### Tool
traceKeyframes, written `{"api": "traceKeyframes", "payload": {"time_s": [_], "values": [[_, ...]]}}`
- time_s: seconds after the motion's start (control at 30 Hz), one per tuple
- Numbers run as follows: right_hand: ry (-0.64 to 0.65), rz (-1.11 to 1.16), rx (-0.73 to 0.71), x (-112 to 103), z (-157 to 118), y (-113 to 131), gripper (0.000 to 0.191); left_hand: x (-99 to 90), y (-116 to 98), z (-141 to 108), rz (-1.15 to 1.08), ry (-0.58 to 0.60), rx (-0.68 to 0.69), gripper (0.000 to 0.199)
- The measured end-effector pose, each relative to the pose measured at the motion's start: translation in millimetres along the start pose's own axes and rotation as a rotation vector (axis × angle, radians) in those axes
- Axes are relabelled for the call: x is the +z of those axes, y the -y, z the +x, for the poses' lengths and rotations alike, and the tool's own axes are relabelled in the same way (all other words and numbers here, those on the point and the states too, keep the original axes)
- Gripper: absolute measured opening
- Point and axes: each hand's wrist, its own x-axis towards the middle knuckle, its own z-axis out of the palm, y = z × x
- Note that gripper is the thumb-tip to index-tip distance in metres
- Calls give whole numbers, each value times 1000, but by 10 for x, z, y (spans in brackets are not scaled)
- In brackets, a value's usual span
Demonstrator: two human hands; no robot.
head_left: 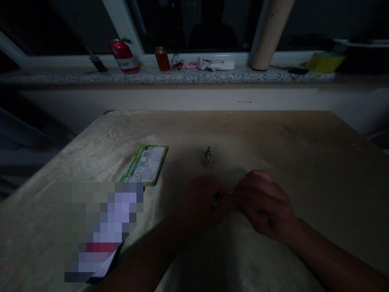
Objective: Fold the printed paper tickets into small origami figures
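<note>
Over the middle of the table [188,125], my left hand [203,202] is closed on a small dark green piece [216,199], mostly hidden by the fingers. My right hand [267,205] pinches at its fingertips, almost touching the left ones. A tiny pale bit [230,194] shows between the two hands; its kind cannot be made out. Just beyond my hands lies a small grey and green clump [208,156], too dim to name. Left of it rests a flat green printed packet [146,165] with white text panels.
A phone [106,261], its screen blurred out, lies at the left. Along the stone windowsill [182,77] stand a red can [124,56], a red lighter [163,59], crumpled paper [217,65], a thick tan tube [270,36] and a yellow object [325,63].
</note>
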Motion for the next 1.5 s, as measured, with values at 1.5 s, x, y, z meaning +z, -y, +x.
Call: {"api": "traceKeyframes", "payload": {"time_s": [1.5], "values": [[219,124,514,63,-72,-292,8,-18,83,-84,127,490,-99,41]]}}
